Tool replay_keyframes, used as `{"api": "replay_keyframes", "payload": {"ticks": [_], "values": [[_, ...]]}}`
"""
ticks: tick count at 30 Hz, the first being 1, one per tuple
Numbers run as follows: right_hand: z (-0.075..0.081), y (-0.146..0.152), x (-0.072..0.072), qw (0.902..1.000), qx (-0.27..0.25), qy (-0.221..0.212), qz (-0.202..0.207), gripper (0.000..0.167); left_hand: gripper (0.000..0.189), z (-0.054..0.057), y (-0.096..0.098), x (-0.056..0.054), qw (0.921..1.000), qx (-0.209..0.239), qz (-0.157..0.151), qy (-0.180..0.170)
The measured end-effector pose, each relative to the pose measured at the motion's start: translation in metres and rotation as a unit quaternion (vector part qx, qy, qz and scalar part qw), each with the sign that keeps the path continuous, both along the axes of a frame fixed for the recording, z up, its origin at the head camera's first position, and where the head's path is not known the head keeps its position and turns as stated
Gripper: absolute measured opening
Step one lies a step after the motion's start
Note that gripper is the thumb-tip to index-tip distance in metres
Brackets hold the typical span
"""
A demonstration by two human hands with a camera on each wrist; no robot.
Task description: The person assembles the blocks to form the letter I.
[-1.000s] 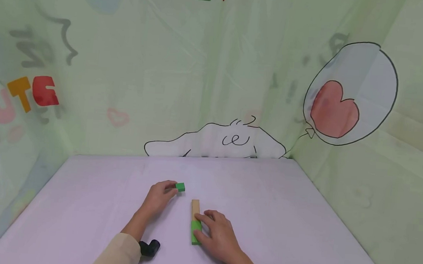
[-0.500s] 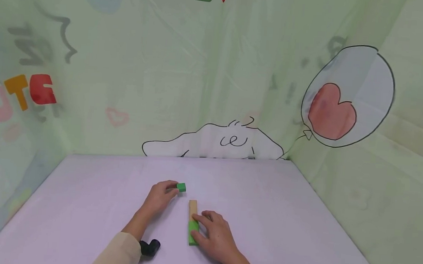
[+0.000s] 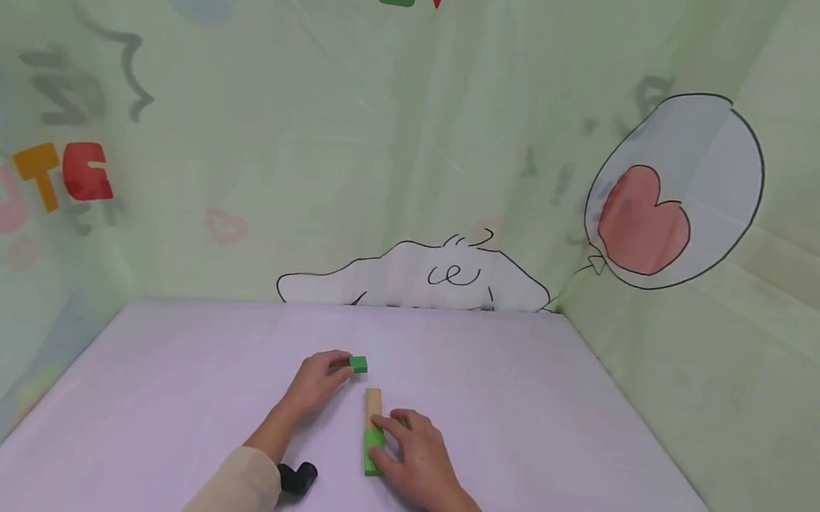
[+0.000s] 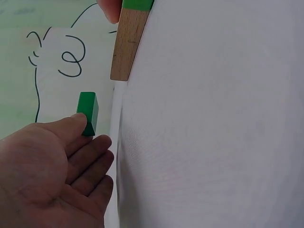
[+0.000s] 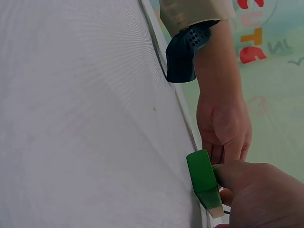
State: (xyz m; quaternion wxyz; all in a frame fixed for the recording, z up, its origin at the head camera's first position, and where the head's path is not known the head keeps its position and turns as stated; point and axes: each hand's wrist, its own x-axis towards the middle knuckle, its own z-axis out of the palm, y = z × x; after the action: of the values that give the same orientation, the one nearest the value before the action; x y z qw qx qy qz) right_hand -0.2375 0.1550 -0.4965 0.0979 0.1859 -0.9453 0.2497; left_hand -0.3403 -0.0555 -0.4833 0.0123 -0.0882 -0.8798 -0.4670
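Note:
My left hand pinches a small green block by one end, thumb on one face, as the left wrist view shows; its other fingers are loosely bent. A little nearer and to the right is a long block, bare wood at the far half and green at the near half; I cannot tell whether it is one piece or two. My right hand holds its green half from the right, with the thumb against its side. The two blocks are apart. Whether the long block touches the table is unclear.
A pale lilac-white table lies under both hands. Printed curtains enclose its back and sides, with a balloon drawing at the right. A black wrist device sticks out by the left sleeve.
My left hand and the green block have shifted slightly to the right. The long block and right hand have shifted slightly left in view, so the gap sideways is smaller. Both holds are unchanged.

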Motion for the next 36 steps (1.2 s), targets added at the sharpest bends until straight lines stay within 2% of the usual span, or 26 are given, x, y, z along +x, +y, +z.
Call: {"api": "replay_keyframes", "payload": {"ticks": [11, 21, 36], "values": [[0.003, 0.004, 0.002, 0.9999, -0.005, -0.007, -0.012, 0.044, 0.038, -0.002, 0.011, -0.005, 1.0000, -0.002, -0.007, 0.002], [0.002, 0.002, 0.000, 0.9999, -0.011, -0.001, -0.004, 0.044, 0.037, 0.000, 0.012, -0.006, 0.9999, -0.009, -0.011, 0.007], [0.001, 0.000, -0.002, 1.0000, -0.008, -0.003, 0.003, 0.044, 0.037, -0.001, 0.014, -0.008, 0.9999, -0.016, -0.005, 0.001]]}}
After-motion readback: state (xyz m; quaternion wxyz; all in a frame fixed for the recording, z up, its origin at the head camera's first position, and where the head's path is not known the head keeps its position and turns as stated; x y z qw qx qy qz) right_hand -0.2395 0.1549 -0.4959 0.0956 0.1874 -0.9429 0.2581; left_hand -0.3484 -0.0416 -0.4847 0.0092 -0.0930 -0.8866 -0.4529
